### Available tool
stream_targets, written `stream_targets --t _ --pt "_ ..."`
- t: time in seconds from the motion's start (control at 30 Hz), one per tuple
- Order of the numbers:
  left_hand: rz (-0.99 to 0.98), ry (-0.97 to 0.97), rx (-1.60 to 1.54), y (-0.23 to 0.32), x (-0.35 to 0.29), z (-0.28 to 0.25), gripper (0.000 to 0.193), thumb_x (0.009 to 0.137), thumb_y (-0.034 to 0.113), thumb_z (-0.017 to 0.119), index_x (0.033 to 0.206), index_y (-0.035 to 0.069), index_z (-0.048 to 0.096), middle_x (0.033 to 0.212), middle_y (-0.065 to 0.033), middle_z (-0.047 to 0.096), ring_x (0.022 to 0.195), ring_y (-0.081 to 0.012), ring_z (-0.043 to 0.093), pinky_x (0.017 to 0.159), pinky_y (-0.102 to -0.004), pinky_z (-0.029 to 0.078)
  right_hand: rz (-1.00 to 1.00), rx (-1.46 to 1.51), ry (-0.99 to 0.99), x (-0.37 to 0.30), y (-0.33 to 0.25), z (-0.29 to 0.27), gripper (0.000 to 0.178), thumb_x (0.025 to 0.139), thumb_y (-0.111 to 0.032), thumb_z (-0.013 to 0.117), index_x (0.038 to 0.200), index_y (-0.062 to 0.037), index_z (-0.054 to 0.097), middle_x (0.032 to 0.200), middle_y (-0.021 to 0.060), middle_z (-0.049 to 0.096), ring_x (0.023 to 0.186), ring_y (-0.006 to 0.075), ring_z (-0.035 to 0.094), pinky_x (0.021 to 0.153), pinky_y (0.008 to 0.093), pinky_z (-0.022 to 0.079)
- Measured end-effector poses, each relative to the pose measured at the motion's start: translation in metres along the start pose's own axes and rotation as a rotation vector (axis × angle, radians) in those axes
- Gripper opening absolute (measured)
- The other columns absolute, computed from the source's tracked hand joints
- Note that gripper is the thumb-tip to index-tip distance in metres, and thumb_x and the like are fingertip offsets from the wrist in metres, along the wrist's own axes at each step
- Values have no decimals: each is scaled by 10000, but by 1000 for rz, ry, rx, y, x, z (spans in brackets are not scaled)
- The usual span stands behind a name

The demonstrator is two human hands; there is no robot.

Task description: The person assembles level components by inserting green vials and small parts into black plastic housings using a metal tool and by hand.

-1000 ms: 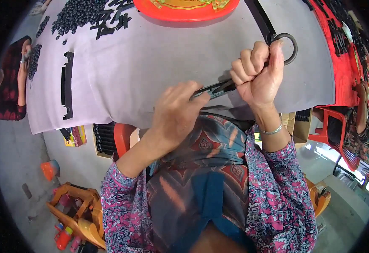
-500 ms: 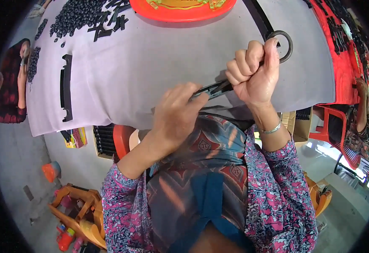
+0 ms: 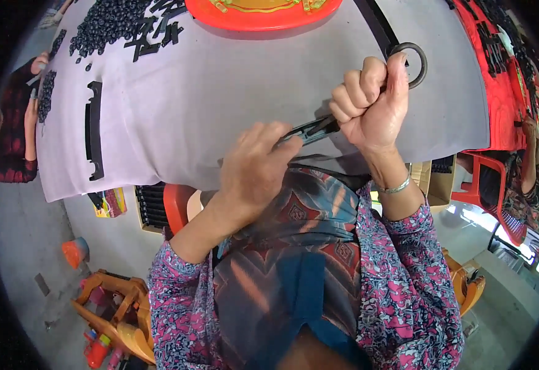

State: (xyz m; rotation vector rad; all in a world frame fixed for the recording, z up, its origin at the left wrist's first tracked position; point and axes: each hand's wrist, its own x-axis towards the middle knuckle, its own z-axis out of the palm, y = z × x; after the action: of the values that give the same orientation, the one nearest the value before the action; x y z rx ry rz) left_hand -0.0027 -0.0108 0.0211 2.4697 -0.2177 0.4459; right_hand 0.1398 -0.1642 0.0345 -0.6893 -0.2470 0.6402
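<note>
In front of my body, my left hand (image 3: pixel 254 166) is closed, thumb and fingers pinching one end of a long, dark slotted piece (image 3: pixel 309 131). My right hand (image 3: pixel 368 108) is a fist wrapped round the other end, with its thumb up. From the top of that fist sticks a dark metal ring (image 3: pixel 422 65), apparently the end of a tool in the same grip. The fingers hide how the tool and the slotted piece meet. The held piece slants up to the right above the table's near edge.
A grey cloth covers the table (image 3: pixel 220 92). On it lie a notched black bar (image 3: pixel 95 131), a pile of small black parts (image 3: pixel 106 28), short black strips (image 3: pixel 152 40), a red plate (image 3: pixel 263 23) with yellow-green pieces and a long black strip (image 3: pixel 377 28). Co-workers sit at both sides.
Both hands keep nearly the same grip and place. At the far left, the co-worker's hand has shifted. The whole view has moved very slightly.
</note>
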Motion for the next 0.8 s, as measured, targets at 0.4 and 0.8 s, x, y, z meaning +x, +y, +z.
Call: stream_targets --t 0.4,0.8 --pt "1 -5 2 1 1 -1 308 735 -58 665 1018 64 681 1035 -89 634 878 -317 620 736 -408 523 0 -8 -47 1 0 -3 621 1059 -597 260 652 -131 320 529 -42 209 456 92 129 422 279 121" --pt "-5 -18 -4 0 0 3 242 799 28 600 1030 64 665 1054 -83 595 928 -298 587 767 -412 504 3 -61 13 0 9 4 641 1048 -617 290 622 -138 300 529 -38 207 467 92 127 429 285 106"
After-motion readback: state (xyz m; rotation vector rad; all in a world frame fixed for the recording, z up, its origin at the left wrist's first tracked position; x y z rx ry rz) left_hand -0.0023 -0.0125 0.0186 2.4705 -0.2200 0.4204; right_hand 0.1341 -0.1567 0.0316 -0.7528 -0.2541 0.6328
